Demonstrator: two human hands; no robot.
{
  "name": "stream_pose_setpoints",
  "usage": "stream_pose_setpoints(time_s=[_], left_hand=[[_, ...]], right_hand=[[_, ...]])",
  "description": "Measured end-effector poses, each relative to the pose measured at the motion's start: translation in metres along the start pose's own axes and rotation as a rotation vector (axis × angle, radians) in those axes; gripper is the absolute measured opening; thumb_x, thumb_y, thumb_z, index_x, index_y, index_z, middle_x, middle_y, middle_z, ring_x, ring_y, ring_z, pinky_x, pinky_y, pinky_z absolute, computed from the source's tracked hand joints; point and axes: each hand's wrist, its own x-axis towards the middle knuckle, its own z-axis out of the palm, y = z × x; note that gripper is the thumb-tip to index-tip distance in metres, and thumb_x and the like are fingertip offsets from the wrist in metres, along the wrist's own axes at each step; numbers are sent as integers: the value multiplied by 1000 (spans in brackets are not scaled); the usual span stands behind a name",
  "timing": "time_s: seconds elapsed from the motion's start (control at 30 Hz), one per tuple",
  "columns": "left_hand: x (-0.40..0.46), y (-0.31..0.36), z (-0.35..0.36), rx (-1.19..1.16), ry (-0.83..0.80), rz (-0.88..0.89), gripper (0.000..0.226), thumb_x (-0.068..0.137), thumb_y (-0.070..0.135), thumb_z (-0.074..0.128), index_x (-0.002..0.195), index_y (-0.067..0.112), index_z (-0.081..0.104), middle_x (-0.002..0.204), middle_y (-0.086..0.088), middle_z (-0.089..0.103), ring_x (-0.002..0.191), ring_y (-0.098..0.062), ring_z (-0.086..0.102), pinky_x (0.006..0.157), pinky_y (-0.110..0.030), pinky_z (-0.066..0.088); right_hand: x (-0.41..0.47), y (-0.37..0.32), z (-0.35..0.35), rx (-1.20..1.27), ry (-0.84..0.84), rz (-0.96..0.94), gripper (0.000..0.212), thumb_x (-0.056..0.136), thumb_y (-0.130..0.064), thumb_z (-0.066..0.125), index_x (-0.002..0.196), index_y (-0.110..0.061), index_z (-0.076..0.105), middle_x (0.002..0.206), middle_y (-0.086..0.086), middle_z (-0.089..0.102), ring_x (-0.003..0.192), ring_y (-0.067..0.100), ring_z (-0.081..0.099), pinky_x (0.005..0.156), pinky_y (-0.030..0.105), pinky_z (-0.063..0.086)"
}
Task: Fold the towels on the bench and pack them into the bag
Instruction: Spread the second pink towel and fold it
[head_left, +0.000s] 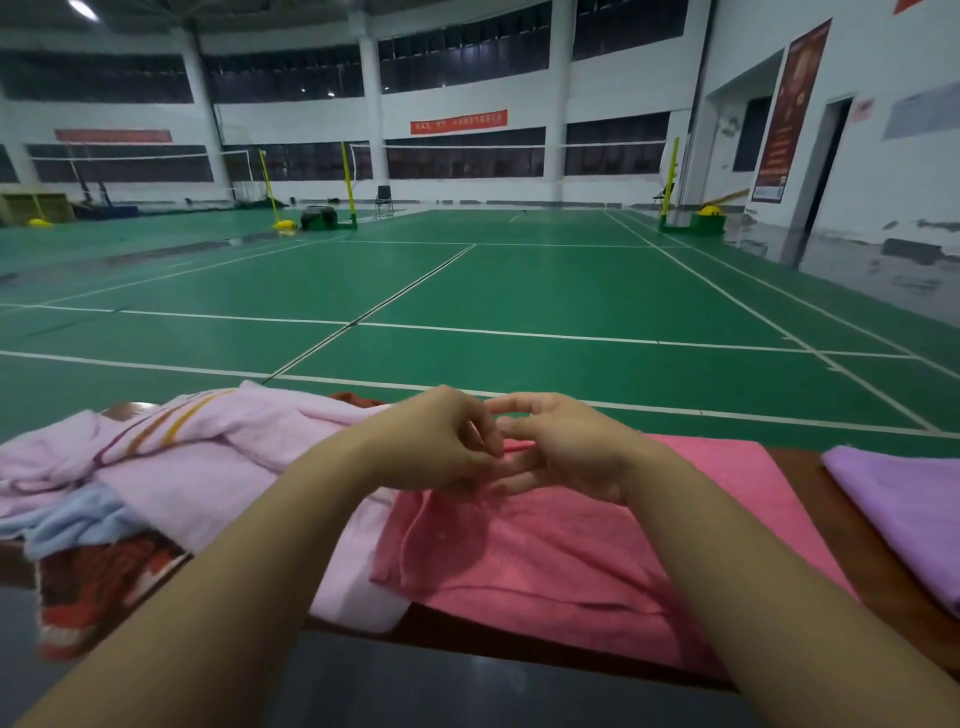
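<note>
Both my left hand (441, 441) and right hand (558, 447) pinch the pink towel (571, 545) at its far edge; I'd match corners squarely before creasing.

Purple towel (906, 506) cut off by right edge. Red patterned cloth (98, 587) blurred, pattern unreadable. Blue towel (72, 522) mostly buried under pale pink towel (208, 457). Forearms hide part of the coral towel (561, 556). Far-wall banner (458, 121) lettering too small.

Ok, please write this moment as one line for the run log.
stage: folding | left hand: pinches pink towel | right hand: pinches pink towel | purple towel: folded on bench | bag: unseen
</note>
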Motion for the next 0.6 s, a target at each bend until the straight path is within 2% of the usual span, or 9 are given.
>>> stream_pose_setpoints(time_s=[0.07,0.13,0.23,0.27,0.33,0.4,0.5,0.57,0.6], left_hand=[[2,3,14,81,-91,41,7,89,19,76,94,15,73,88,-2,77,72,-14,73,64,-18,54],[6,4,26,254,-85,88,8,88,27,76,94,21,73,93,5,76,76,-10,68,72,-19,50],[9,8,38,409,14,148,11,87,29,74,97,28,71,98,9,73,85,-7,63,80,-23,48],[9,10,42,414,23,171,12,86,30,74,97,29,71,97,11,72,82,-5,62,79,-23,49],[8,13,49,378,3,217,11,85,33,75,95,29,70,89,14,68,71,5,55,68,-13,43],[9,16,56,335,-21,240,12,87,38,74,94,29,70,87,17,64,73,6,55,66,-11,39],[15,14,74,352,-65,205,33,89,51,66,117,34,63,120,9,57,112,-10,54,98,-30,44],[17,13,88,393,-122,175,49,94,57,57,136,34,50,144,2,43,133,-19,42,115,-41,33],[18,13,94,402,-146,171,54,97,58,51,144,33,43,153,-1,35,141,-22,34,119,-42,26]], right_hand=[[-5,-2,-15,-12,82,-15,27,104,-6,50,129,-11,58,103,5,77,75,24,73,70,39,64],[-9,-4,-34,-106,203,-26,25,103,-9,50,126,-11,61,110,7,75,83,25,75,72,39,63],[-17,-3,-63,-553,388,79,25,99,-9,53,120,-12,66,104,12,73,77,25,69,71,38,58],[-22,-3,-72,-739,400,152,24,99,-11,52,116,-14,68,103,15,72,76,27,67,69,38,58],[-35,-11,-86,-1000,394,317,22,99,-19,52,109,-11,70,102,17,72,84,31,72,69,41,63],[-50,-18,-91,-1198,353,462,30,99,-29,53,111,-5,67,105,14,70,94,31,71,70,42,63],[-61,-18,-95,-1498,175,632,53,101,-55,48,129,-12,63,128,8,62,106,25,60,85,35,49],[-62,-8,-100,-1560,85,701,72,93,-73,45,133,-16,61,138,8,59,117,27,58,97,33,46],[-64,-4,-103,-1572,72,707,78,88,-79,44,132,-16,61,137,9,59,118,28,59,97,34,46]])
